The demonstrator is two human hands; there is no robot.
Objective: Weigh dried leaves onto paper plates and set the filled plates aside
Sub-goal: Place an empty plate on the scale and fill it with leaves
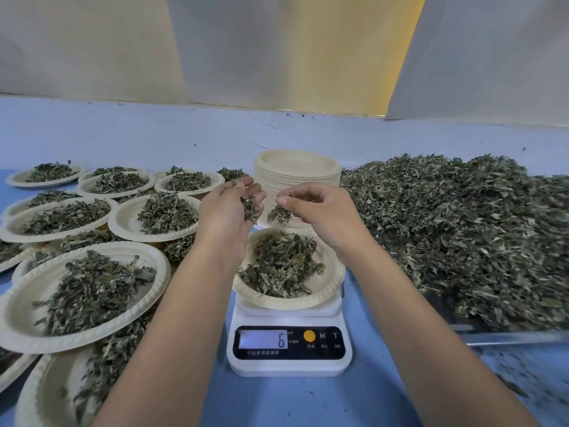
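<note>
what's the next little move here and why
Probably loosen the right hand's grip and let its pinch of leaves fall onto the plate on the scale. Both hands hover above that plate, the left hand cupping a clump of leaves, and the display reads only 6, so the portion likely isn't finished.

left forearm (184, 303) and right forearm (415, 303) bare, uncovered down to the frame's lower edge. left hand (229, 211) and right hand (323, 215) bare too. short, plain nail on the right thumb (282, 201).
</note>
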